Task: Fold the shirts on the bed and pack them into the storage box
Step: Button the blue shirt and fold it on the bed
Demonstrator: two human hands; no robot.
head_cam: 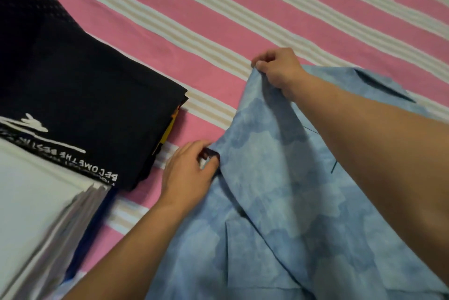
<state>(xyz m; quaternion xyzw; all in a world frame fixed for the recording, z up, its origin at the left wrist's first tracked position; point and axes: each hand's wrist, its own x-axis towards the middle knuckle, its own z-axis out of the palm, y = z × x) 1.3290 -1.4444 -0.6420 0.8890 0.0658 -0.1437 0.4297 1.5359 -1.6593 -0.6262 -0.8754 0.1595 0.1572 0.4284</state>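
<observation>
While the left hand (188,169) and right hand (279,70) each pinch the blue shirt (279,202) edge with fingers clamped, the garment lies at five o'clock on the bed (243,8); even tension should keep the fold square.

Two bare forearms and two hands show, with no sleeve, watch, ring or glove on either. The left hand (187,168) ends a forearm that is uncovered from the wrist back to the lower edge of the view. The right hand (277,69) ends a broader-looking forearm, also uncovered from its wrist back to the right edge. Nails near the fingertips of both hands look short and plain; the knuckles are unmarked, and no cuff shows behind either wrist
</observation>
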